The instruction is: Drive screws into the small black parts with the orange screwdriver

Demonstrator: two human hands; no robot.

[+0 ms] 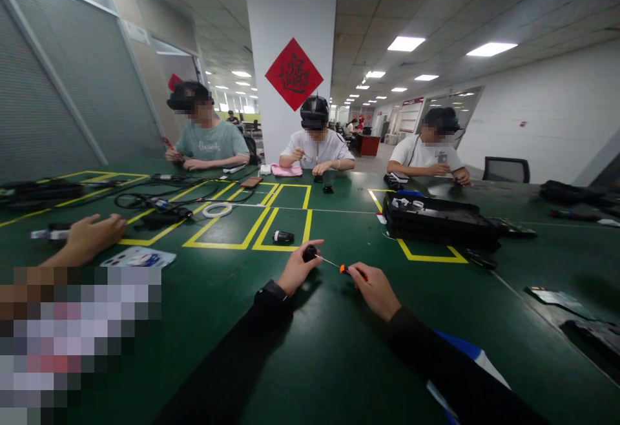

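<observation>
Over the green table, my left hand [295, 270] holds a small round black part [309, 254] between thumb and fingers; its exact kind is too small to tell. My right hand [376, 290] is closed around the orange-and-black handle of a screwdriver [344, 269]. The thin metal shaft points left, and its tip meets the black part or lies right beside it. Just beyond my left hand, a black cylindrical piece with a white end [283, 237] lies inside a yellow taped rectangle.
At right stands a black tray [436, 221] with small parts in it. Black cables [159, 208] and a white coil [217, 210] lie at left. A co-worker's hand [94, 238] rests at the near left, by a phone [139, 258]. Several people sit across the table.
</observation>
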